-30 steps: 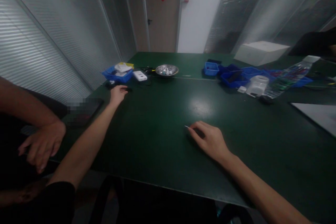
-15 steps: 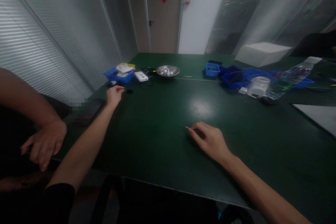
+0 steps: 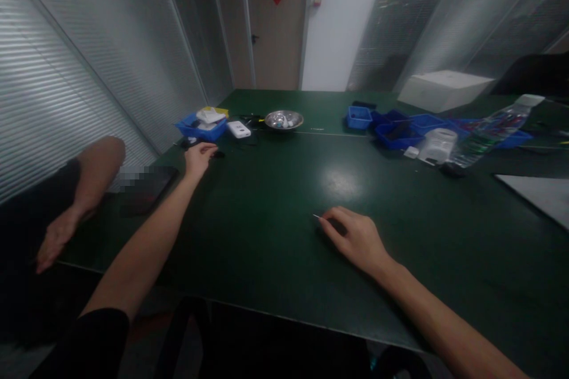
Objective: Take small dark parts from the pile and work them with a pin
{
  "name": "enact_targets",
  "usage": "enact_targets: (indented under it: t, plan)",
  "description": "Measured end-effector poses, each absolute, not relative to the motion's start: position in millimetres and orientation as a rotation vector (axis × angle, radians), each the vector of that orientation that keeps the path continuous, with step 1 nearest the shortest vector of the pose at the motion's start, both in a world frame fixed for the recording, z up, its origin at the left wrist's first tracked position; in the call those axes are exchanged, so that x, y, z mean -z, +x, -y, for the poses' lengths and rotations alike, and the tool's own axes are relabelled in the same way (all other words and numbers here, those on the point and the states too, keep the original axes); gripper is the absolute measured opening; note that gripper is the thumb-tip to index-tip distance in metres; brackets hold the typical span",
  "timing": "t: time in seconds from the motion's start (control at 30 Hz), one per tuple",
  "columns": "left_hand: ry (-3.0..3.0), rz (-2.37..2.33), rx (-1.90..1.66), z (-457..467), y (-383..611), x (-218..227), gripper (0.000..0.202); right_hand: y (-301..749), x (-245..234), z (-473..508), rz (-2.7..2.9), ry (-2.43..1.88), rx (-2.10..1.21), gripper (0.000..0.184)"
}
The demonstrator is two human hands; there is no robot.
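My left hand [image 3: 199, 157] is stretched far out over the dark green table [image 3: 275, 237], fingers curled around a small dark object [image 3: 217, 154] by its fingertips; whether it grips it is unclear. My right hand [image 3: 355, 237] rests on the table in the middle, fingers pinched on a thin pale pin-like thing [image 3: 316, 216] that sticks out to the left.
A blue tray [image 3: 200, 125] with white items, a white box [image 3: 238, 128] and a metal bowl [image 3: 283, 119] stand beyond my left hand. Several blue bins [image 3: 395, 127], a clear container [image 3: 436, 145] and a plastic bottle [image 3: 493, 130] stand at right. Another person's arm [image 3: 75, 201] and a black phone [image 3: 149, 188] are at left.
My left hand shifted slightly right toward the small dark object. The other person's arm at left drew back and turned. My right hand stayed put.
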State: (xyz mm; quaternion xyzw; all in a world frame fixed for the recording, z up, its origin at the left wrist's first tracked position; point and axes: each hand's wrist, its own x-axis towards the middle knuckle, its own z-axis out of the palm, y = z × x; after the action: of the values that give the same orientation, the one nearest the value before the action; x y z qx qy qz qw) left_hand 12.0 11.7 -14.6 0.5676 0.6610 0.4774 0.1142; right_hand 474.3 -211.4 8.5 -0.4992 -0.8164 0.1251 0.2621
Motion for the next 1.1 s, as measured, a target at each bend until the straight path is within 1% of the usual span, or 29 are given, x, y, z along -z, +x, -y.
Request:
enact_targets:
  t: [0.17, 0.43, 0.87, 1.1]
  plan:
    - [1.61, -1.877, -1.36, -17.7, 4.6, 20.8, 0.033, 474.7, -5.5, 210.4, 2.215, -1.358, -0.311, 0.028]
    - [1.876, -1.917, -1.223, -26.1, -8.4, 31.7, 0.027, 475.1, -4.6, 210.8, 2.214, -1.362, -0.325, 0.027]
    - [1.657, -1.994, -1.132, -23.3, -2.8, 23.9, 0.029, 474.2, -7.3, 212.2, 2.221, -1.371, -0.341, 0.027]
    - [1.601, -2.06, -1.141, -29.8, 2.2, 23.1, 0.021, 475.0, -6.2, 211.6, 2.231, -1.38, -0.319, 0.026]
